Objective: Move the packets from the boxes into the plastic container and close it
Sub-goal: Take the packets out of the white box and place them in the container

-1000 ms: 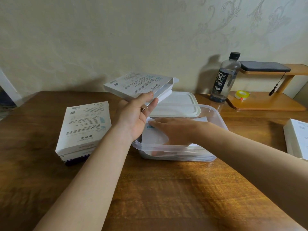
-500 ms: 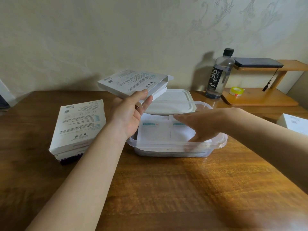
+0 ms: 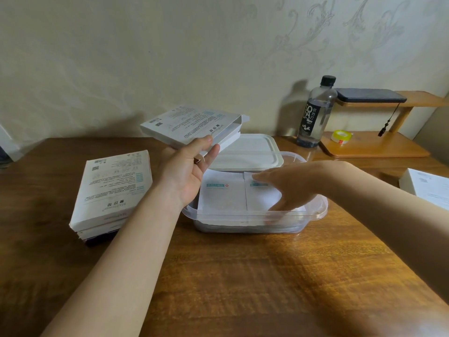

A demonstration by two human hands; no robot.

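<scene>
The right hand (image 3: 289,188) has slid from the left side of the plastic container (image 3: 315,212) to its right, fingers straight and loosely spread over the white packets (image 3: 223,195), which now show lying side by side inside. The left hand (image 3: 187,173) pinches an open box (image 3: 187,125) above the far left corner. That box looks emptied. The lid (image 3: 247,152) lies just behind the container. More boxes (image 3: 114,188) are stacked at the left of the wooden table (image 3: 243,276). A bottle (image 3: 315,113) and a shelf (image 3: 376,147) stand far right by the patterned wall.

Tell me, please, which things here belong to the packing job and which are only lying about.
Job: open box in the left hand; packets in the plastic container, under the right hand; lid behind it; stacked boxes.
Lying about: bottle; tape roll; phone on the wooden shelf.
</scene>
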